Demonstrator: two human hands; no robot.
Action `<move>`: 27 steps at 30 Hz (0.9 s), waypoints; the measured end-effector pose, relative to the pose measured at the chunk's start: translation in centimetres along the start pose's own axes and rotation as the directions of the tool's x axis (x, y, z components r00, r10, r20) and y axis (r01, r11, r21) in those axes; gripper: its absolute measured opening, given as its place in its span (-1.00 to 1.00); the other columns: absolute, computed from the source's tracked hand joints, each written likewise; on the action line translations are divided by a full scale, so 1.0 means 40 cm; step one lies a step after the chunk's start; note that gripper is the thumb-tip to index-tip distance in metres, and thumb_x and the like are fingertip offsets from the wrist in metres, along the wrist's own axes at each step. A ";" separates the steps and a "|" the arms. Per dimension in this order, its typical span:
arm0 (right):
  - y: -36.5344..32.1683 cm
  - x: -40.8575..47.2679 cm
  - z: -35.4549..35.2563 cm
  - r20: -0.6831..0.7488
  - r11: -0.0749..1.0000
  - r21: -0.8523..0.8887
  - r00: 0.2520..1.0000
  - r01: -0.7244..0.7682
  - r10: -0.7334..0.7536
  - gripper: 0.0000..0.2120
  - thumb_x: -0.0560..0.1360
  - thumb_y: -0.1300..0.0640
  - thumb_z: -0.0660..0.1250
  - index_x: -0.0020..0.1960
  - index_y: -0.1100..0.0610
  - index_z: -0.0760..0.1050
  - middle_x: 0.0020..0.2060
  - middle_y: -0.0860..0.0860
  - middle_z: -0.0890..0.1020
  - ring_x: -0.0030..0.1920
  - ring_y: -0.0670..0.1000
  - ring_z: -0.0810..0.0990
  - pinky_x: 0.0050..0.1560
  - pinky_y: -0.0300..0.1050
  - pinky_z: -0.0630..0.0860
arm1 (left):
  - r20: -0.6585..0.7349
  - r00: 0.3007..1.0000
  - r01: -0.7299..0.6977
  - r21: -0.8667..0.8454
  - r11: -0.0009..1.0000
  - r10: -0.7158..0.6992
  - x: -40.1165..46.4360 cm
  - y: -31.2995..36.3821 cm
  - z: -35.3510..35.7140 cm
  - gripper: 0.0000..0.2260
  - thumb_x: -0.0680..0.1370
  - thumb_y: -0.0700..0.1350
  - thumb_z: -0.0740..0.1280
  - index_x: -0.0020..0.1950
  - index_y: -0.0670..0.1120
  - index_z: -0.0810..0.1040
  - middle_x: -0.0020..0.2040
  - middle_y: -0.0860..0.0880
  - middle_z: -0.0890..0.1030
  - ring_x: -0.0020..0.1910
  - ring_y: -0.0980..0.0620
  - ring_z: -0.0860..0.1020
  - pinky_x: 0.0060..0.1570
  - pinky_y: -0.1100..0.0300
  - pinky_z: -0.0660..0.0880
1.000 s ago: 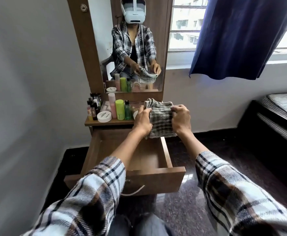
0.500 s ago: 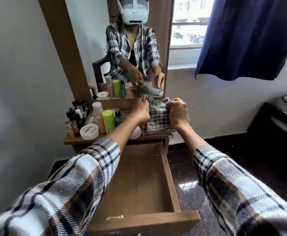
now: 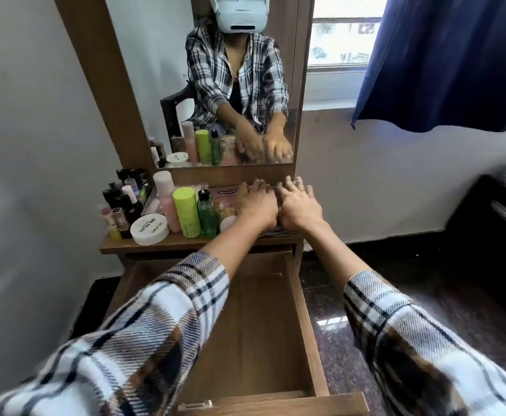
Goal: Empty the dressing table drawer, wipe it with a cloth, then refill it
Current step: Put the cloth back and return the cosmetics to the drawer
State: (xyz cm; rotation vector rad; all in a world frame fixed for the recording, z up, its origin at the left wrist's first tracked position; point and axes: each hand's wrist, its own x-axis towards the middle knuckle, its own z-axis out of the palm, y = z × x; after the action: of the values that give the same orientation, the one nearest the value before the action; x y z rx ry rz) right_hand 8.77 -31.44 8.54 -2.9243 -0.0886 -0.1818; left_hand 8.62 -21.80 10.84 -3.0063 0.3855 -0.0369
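The wooden drawer of the dressing table is pulled out toward me and nothing lies inside it. My left hand and my right hand rest side by side on the right part of the table top, palms down, fingers spread. They lie flat on the folded checked cloth, which is almost fully hidden; only a striped edge shows below my wrists. Left of my hands stand a pink bottle, a lime green tube, a green bottle and a white jar.
Several small dark bottles crowd the table's left end. A mirror rises behind the table. A pink packet lies by my left hand. The drawer front juts out close to me. A dark bed frame stands at the right.
My hands carried the folded cloth from above the drawer onto the table top, set it down and flattened out over it. My view has moved closer to the table.
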 end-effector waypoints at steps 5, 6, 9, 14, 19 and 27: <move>0.019 0.005 0.032 0.129 0.998 0.005 0.990 0.055 -0.055 -0.40 0.55 0.13 0.12 0.53 0.14 0.01 0.54 0.09 0.03 0.54 0.08 -0.04 0.52 -0.03 -0.08 | 0.134 0.991 0.014 0.052 0.999 -0.021 0.007 0.014 0.021 -0.48 0.55 -0.10 0.16 0.50 -0.11 0.13 0.51 -0.07 0.21 0.50 -0.02 0.15 0.45 -0.02 -0.17; 0.021 0.010 0.031 0.137 0.998 0.000 0.989 0.061 -0.060 -0.40 0.55 0.13 0.12 0.54 0.14 0.00 0.54 0.09 0.02 0.54 0.07 -0.04 0.52 -0.04 -0.08 | 0.150 0.988 0.019 0.059 0.998 -0.028 0.009 0.016 0.016 -0.47 0.55 -0.10 0.18 0.50 -0.12 0.13 0.50 -0.07 0.21 0.49 -0.03 0.16 0.45 -0.03 -0.17; 0.021 0.024 0.031 0.151 0.997 -0.013 0.986 0.070 -0.067 -0.39 0.55 0.12 0.14 0.54 0.13 -0.02 0.54 0.09 0.00 0.54 0.07 -0.05 0.52 -0.03 -0.08 | 0.192 0.980 0.037 0.046 0.998 -0.045 0.017 0.020 0.008 -0.42 0.54 -0.13 0.22 0.52 -0.14 0.07 0.52 -0.07 0.16 0.49 -0.05 0.17 0.43 -0.06 0.02; 0.021 0.031 0.041 0.140 0.997 -0.010 0.987 0.076 -0.074 -0.38 0.55 0.11 0.15 0.54 0.11 -0.01 0.54 0.08 0.02 0.54 0.08 -0.04 0.52 -0.03 -0.07 | 0.200 0.978 0.062 0.016 0.998 -0.064 0.021 0.020 0.002 -0.40 0.54 -0.13 0.23 0.52 -0.14 0.04 0.52 -0.07 0.14 0.49 -0.08 0.16 0.36 -0.07 0.21; 0.000 0.001 0.005 0.043 0.997 0.059 0.998 0.043 -0.045 -0.41 0.56 0.20 0.12 0.54 0.12 -0.01 0.54 0.06 -0.01 0.54 0.09 -0.09 0.51 0.00 -0.14 | 0.049 0.999 0.026 -0.070 0.997 -0.023 0.007 0.005 -0.001 -0.42 0.55 -0.14 0.20 0.52 -0.14 0.05 0.52 -0.10 0.14 0.50 -0.04 0.13 0.46 0.00 -0.04; -0.110 -0.160 -0.034 -0.189 0.774 0.617 0.982 0.142 -0.030 -0.43 0.57 0.38 0.11 0.53 0.14 0.04 0.53 0.01 0.07 0.53 -0.02 -0.04 0.42 -0.32 -0.08 | -0.448 0.823 -0.047 -0.667 0.744 -0.350 -0.243 -0.056 0.031 -0.55 0.64 -0.15 0.07 0.52 -0.16 0.07 0.54 -0.08 0.07 0.52 0.03 0.04 0.49 0.17 0.01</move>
State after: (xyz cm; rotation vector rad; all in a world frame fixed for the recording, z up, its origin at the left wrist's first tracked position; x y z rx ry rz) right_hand 1.96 -27.74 9.94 -2.2196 -0.2134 -0.3406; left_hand -0.19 -17.06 9.77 -3.6736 0.1975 -1.0283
